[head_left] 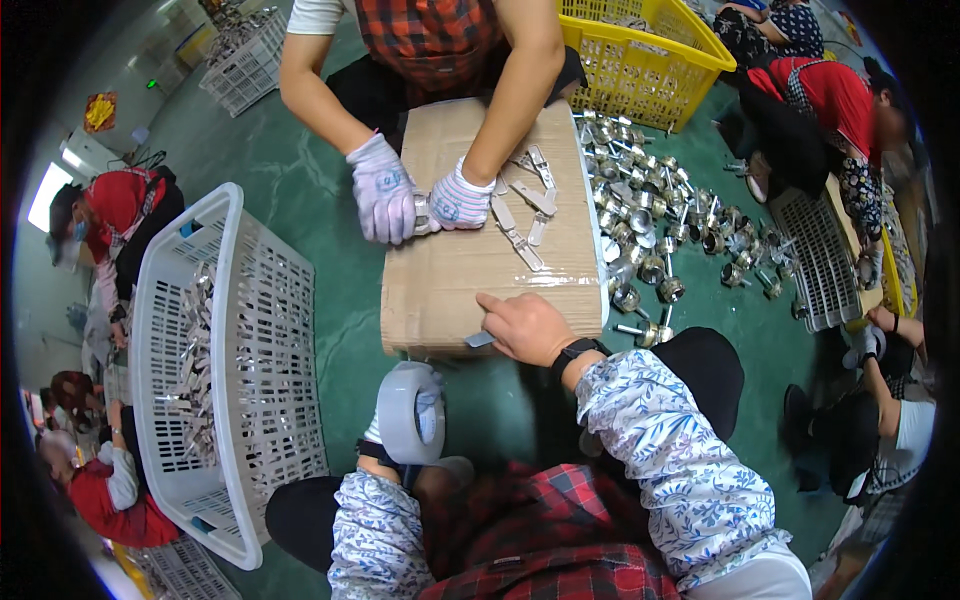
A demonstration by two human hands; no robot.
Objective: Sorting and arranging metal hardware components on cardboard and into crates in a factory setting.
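Note:
My left hand point(373, 428) is low at the front, mostly hidden behind a wide roll of clear tape point(399, 412) that it grips. At the near edge of a cardboard-topped work surface point(440, 300), my right hand point(532, 328) stretches its index finger over the board. Its other fingers are curled, and a small flat grey piece point(480, 339) sticks out from under them; its kind is unclear. Beyond it, several flat metal clip-like parts point(525, 215) lie on the board. Across from me, a person's gloved hands point(385, 190) press on a small metal part point(424, 214).
A white plastic basket point(238, 300) holding metal parts stands at left. Round metal pieces with stems point(650, 215) are heaped on the green floor point(340, 290) at right, below a yellow crate point(640, 62). Other people sit working on both sides.

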